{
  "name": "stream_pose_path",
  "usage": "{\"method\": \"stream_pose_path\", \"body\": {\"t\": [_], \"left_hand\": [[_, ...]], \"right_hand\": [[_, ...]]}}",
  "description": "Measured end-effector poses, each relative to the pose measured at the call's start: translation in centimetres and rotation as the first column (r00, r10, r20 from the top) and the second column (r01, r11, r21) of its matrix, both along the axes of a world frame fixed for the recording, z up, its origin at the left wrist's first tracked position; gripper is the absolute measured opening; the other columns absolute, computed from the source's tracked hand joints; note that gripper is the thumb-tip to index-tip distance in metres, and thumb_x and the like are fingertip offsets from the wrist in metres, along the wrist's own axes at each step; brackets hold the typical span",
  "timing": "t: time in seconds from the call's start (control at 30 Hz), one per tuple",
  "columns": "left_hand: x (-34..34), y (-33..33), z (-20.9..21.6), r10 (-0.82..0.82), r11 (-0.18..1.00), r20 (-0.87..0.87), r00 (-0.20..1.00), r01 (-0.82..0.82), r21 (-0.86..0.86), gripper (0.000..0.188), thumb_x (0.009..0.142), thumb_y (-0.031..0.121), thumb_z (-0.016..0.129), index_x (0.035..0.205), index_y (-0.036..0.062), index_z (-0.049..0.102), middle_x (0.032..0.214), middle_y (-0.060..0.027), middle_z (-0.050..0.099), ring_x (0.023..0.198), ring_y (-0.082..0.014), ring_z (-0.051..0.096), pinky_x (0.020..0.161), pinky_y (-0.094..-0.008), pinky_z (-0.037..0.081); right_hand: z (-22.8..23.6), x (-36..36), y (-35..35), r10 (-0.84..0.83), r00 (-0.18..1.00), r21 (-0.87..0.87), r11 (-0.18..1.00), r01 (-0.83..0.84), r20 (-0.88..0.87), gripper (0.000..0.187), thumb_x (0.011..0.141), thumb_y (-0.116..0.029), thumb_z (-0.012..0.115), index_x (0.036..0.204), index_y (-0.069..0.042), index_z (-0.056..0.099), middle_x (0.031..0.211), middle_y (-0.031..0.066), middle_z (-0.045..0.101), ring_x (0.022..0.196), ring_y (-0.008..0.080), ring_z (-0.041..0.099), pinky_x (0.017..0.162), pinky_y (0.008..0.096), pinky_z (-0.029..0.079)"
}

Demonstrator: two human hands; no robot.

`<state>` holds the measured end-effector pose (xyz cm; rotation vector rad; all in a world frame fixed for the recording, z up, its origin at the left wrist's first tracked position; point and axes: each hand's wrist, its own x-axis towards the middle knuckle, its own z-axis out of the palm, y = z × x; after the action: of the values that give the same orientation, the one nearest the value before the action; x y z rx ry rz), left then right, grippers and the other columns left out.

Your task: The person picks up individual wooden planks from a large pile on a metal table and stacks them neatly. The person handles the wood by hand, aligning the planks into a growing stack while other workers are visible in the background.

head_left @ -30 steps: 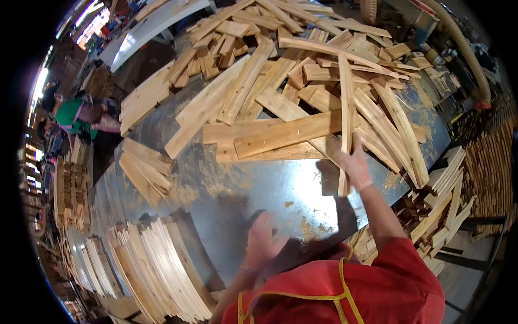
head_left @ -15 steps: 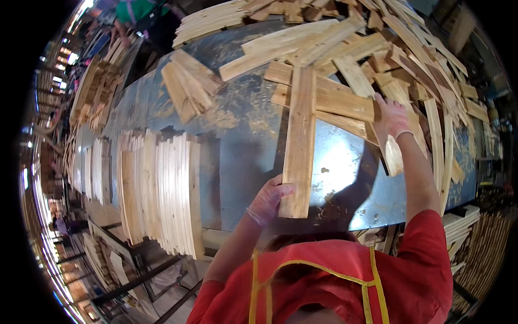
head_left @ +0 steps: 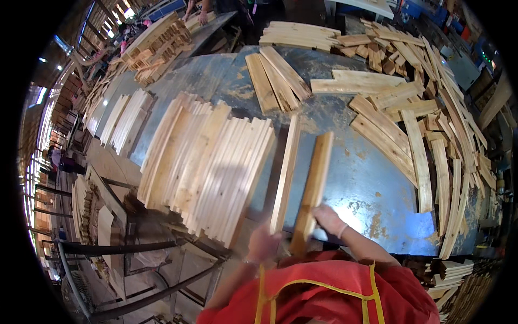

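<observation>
My gloved left hand (head_left: 263,244), blurred by motion, grips the near end of a narrow wooden plank (head_left: 285,175) standing on its edge. My gloved right hand (head_left: 329,221) is closed on a second plank (head_left: 314,186), which is tilted and lies just right of the first. Both planks point away from me over the metal tabletop (head_left: 356,173), with a gap between them. Left of them, a row of planks set on edge (head_left: 216,167) reaches past the table's near edge.
Three loose planks (head_left: 275,78) lie fanned beyond my hands. A jumbled heap of boards (head_left: 431,119) covers the right side, and a neat stack (head_left: 299,35) sits at the far edge. Metal rails (head_left: 124,245) stand at the lower left. Another person's hand (head_left: 203,18) shows at the far left table.
My right hand has come from the board heap back toward me with a plank in it. The left hand's plank has turned onto its edge. My view has swung left.
</observation>
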<state>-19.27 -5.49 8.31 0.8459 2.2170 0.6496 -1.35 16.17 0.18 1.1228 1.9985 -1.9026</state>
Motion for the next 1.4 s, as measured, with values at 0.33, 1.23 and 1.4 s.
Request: {"method": "stream_pose_path", "body": {"t": [0.33, 1.23, 1.4], "left_hand": [[-7.3, 0.1, -3.1, -0.144, 0.966, -0.770, 0.622, 0.256, 0.026, 0.068, 0.081, 0.027, 0.077, 0.142, 0.0033, 0.057, 0.140, -0.0209, 0.059, 0.131, -0.0397, 0.055, 0.111, -0.0537, 0.042], [3.5, 11.3, -2.4, -0.231, 0.941, -0.723, 0.651, 0.339, 0.005, 0.083, 0.086, 0.034, 0.083, 0.153, 0.0005, 0.047, 0.142, -0.0224, 0.059, 0.132, -0.0396, 0.057, 0.112, -0.0519, 0.045], [9.4, 21.2, -1.3, -0.155, 0.946, 0.494, 0.856, -0.015, 0.323, 0.070, 0.089, 0.038, 0.086, 0.143, 0.0036, 0.059, 0.128, -0.0152, 0.070, 0.115, -0.0195, 0.067, 0.097, -0.0371, 0.054]], "right_hand": [[-4.4, -16.5, -1.0, 0.456, 0.849, 0.203, 0.888, -0.413, -0.269, 0.067, 0.098, -0.046, 0.064, 0.141, 0.005, 0.059, 0.136, 0.0322, 0.065, 0.127, 0.0424, 0.064, 0.110, 0.0429, 0.049], [17.0, 10.5, 28.3, -0.045, 0.976, 0.396, 0.917, -0.044, 0.214, 0.067, 0.081, -0.046, 0.084, 0.132, -0.005, 0.071, 0.112, 0.0189, 0.079, 0.103, 0.0285, 0.076, 0.092, 0.0406, 0.058], [15.0, 6.3, 17.2, -0.142, 0.945, 0.128, 0.974, 0.186, -0.294, 0.072, 0.088, -0.044, 0.081, 0.143, -0.003, 0.061, 0.123, 0.0178, 0.075, 0.111, 0.0256, 0.071, 0.098, 0.0386, 0.054]]}}
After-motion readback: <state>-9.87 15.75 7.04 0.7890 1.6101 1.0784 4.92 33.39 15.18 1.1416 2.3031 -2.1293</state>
